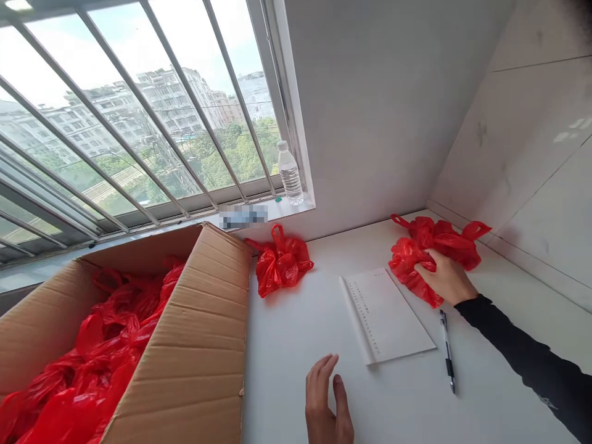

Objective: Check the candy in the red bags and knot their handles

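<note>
My right hand (444, 276) grips a knotted red plastic bag (407, 262) on the right side of the white table (287, 345). Another red plastic bag (457, 242) lies against it, toward the wall; what the bags contain is hidden. Low in the view, my left hand (325, 404) is held over the table with its fingers apart and nothing in it. Between the two hands lies a paper pad (393, 317) with a column of handwriting and its left edge curled. A black-and-clear pen (447, 351) rests to the right of the pad.
An open cardboard box (194, 320) full of red plastic bags (102, 351) stands at the left. Beside it, a single red bag (283, 266) sits near the back wall. A water bottle (290, 176) stands on the sill of the barred window. Walls bound the back and right.
</note>
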